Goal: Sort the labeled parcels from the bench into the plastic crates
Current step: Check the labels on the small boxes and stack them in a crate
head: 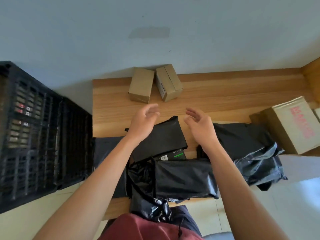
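Two small brown cardboard boxes stand at the far edge of the wooden bench point(225, 94): the left box point(141, 84) and the right box point(168, 82), which bears a label on its side. My left hand point(144, 121) and my right hand point(199, 126) hover over the bench just short of those boxes, fingers relaxed, holding nothing. Below my hands lie several black plastic mailer parcels, among them a flat parcel point(164, 137) under my left wrist and a larger parcel point(185, 179) near the front edge. A black plastic crate point(34, 132) stands left of the bench.
A larger cardboard box point(292, 123) with pink print sits at the bench's right end. A crumpled grey-black mailer point(259, 163) hangs over the right front edge. A dark item with a green label point(173, 155) peeks out between the parcels. A pale wall runs behind the bench.
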Motion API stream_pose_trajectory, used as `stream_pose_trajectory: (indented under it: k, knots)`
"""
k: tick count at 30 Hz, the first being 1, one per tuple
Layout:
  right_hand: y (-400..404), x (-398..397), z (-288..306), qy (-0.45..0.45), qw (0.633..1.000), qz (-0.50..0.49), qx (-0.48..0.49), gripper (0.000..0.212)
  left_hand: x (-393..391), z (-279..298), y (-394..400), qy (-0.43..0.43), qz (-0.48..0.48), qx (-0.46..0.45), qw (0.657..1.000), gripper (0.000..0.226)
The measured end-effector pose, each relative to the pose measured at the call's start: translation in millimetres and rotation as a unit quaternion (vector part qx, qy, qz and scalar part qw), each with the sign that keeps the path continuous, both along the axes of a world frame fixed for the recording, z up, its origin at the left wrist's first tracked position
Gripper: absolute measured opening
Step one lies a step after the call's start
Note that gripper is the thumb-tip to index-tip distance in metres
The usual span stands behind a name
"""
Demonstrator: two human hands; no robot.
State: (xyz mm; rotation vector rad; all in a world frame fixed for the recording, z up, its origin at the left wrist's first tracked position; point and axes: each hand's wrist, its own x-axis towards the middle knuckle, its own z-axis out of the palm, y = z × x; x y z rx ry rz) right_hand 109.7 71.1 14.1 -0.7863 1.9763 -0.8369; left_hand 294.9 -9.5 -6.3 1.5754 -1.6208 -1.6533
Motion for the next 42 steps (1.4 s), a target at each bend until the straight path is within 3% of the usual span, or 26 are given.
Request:
stream_pose_trajectory:
  k: [16, 21, 25, 32, 39, 42]
  knots:
    - [-134.2, -71.8, -73.8, 0.057, 0.992, 0.106, 0.043, 0.063, -99.7, -48.6, -60.9, -0.026, 0.094, 0.096, 0.991, 0.060]
    - [-148.6, -65.8, -86.3, 0.039, 0.992, 0.116, 0.034, 0.046, -106.3, -57.0, -61.8, 0.005, 0.105, 0.101, 0.989, 0.052]
    - [-144.5, -62.1, -96.0, 0.007, 0.999, 0.048, 0.019, 0.042, -106.2, -60.7, -59.5, 0.005, 0.097, 0.078, 0.992, 0.055]
    - [-108.7, -61.1, -101.4, -0.115, 0.990, -0.084, -0.008, 0.055, -92.2, -52.6, -35.2, -0.004, 0.048, 0.024, 0.999, 0.057]
    - [-64.0, -55.6, -77.8, -0.321, 0.934, -0.158, -0.020, 0.026, -53.0, -35.0, -15.2, 0.028, 0.077, -0.015, 0.996, 0.048]
    - [-44.2, -50.8, -64.6, -0.397, 0.906, -0.143, -0.036, 0.029, -24.4, -26.7, -12.8, 0.042, 0.133, 0.001, 0.990, 0.045]
